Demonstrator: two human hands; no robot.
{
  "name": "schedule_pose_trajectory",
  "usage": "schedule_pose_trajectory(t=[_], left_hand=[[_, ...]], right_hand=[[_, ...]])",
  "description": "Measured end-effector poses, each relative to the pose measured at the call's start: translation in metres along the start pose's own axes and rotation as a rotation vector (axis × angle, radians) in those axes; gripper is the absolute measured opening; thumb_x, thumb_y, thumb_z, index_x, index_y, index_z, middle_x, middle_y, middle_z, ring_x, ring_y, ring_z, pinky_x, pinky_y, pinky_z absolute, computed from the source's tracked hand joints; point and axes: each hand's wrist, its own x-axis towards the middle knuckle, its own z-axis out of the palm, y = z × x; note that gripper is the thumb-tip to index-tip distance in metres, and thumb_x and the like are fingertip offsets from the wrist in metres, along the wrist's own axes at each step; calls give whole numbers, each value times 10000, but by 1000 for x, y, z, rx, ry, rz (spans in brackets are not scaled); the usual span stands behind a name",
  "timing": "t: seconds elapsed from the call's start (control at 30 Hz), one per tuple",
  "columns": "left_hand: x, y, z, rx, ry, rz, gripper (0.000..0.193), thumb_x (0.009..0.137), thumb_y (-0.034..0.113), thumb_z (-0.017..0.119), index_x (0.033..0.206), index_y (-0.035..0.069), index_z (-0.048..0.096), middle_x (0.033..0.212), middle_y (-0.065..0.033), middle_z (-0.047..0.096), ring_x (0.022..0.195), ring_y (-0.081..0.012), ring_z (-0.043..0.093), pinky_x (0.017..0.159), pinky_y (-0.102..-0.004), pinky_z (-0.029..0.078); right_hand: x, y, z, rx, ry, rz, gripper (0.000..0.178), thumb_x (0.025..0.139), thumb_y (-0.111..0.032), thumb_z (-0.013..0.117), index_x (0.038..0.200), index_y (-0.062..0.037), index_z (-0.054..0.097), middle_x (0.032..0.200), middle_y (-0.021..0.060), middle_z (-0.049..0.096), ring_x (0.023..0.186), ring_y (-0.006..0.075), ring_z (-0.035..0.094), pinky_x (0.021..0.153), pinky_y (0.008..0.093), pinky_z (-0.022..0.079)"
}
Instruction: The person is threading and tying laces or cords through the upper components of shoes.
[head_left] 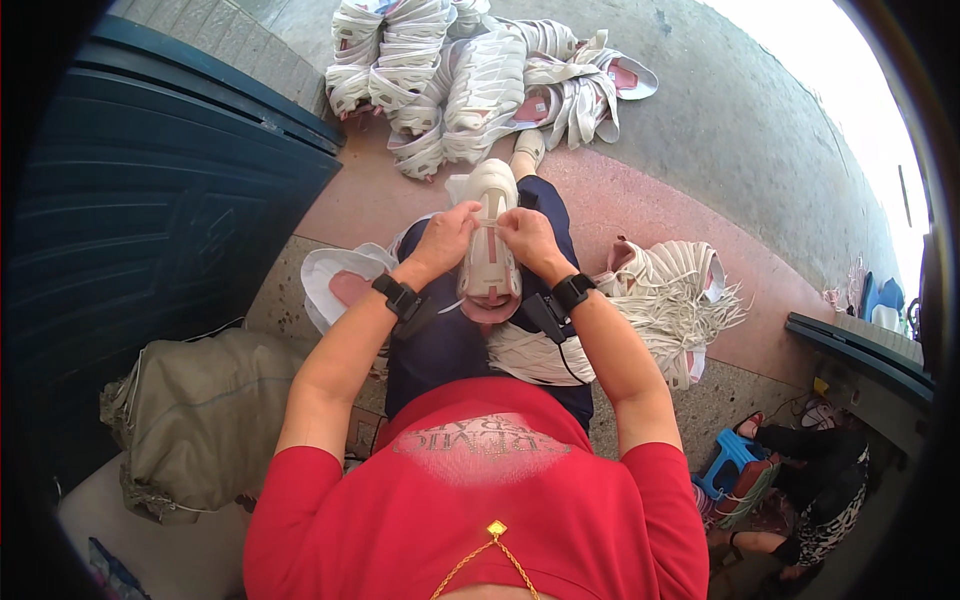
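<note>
Near centre, toward twelve o'clock: pale shoe upper [489, 262] between two hands

Above the dark trousers [430, 350], the shoe upper points lengthwise to twelve o'clock. The left hand [448, 240] pinches around its nine o'clock edge, the right hand [530, 238] around its three o'clock edge, slightly apart. It looks light, soft and likely to fold; both side edges seem sensible holds. Fingers hide exactly what they grip, perhaps a lace; its underside is unseen. The pile of uppers [485, 90] at twelve o'clock is cut off.
</note>
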Motion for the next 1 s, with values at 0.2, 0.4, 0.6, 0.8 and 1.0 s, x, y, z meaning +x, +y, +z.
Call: schedule_pose_trajectory(t=[0.2, 0.4, 0.6, 0.8, 1.0], left_hand=[[4, 4, 1, 96, 22, 48, 288, 956, 63, 538, 1227, 9, 616, 916, -177, 730, 909, -340, 718, 814, -415, 547], [5, 7, 4, 203, -6, 97, 304, 951, 63, 530, 1241, 28, 615, 908, -182, 726, 884, -357, 708, 787, -444, 544], [2, 6, 6, 173, 16, 170, 335, 951, 52, 527, 1279, 34, 591, 903, -185, 717, 867, -368, 701, 777, -450, 543], [0, 13, 2, 188, -54, 181, 406, 896, -1, 588, 1300, 25, 566, 923, -190, 706, 914, -381, 677, 803, -465, 534], [20, 28, -1, 342, -247, 219, 485, 846, 9, 634, 1309, 28, 490, 977, -274, 663, 952, -463, 641, 816, -527, 531]], right_hand=[[-4, -5, 10, -47, 72, -28, 171, 879, -99, 600, 1000, -22, 692, 939, 229, 710, 935, 407, 684, 839, 481, 529], [-9, -9, 13, 16, 137, 3, 196, 895, -65, 560, 1061, -12, 651, 946, 253, 700, 952, 430, 674, 840, 502, 521], [-6, -13, 12, 32, 101, 13, 202, 896, -72, 563, 1080, -15, 624, 939, 249, 703, 941, 436, 674, 821, 507, 519], [-9, -8, 11, 186, 41, 0, 206, 904, -109, 574, 1060, 3, 648, 958, 252, 706, 954, 421, 683, 839, 487, 525], [-13, -5, 3, 10, 56, -84, 263, 916, -171, 590, 1112, -7, 652, 990, 252, 706, 978, 416, 680, 867, 484, 524]])
